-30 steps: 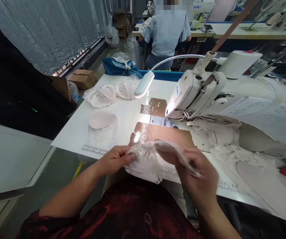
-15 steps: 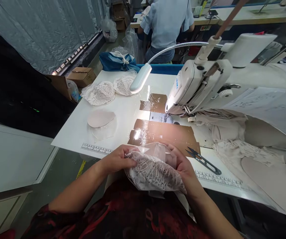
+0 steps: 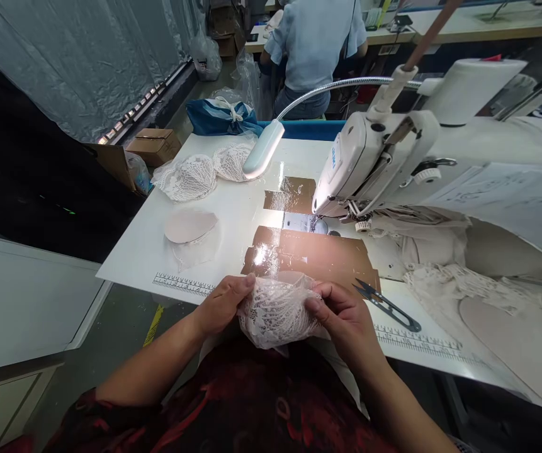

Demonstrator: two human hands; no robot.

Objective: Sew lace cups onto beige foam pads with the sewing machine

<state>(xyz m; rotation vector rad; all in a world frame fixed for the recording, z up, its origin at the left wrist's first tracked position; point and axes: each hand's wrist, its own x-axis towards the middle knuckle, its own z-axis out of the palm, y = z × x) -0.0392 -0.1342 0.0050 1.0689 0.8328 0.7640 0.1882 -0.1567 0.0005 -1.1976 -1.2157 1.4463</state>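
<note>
Left hand (image 3: 226, 305) and right hand (image 3: 349, 318) pinch opposite sides of the lace cup (image 3: 277, 314), lower centre of the frame; it looks light, soft, easily snagged, best held by its edges.

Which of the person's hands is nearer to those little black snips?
The right hand: it is just beside the snips, holding the lace piece. The left hand is farther off, at the lace's other side.
</note>
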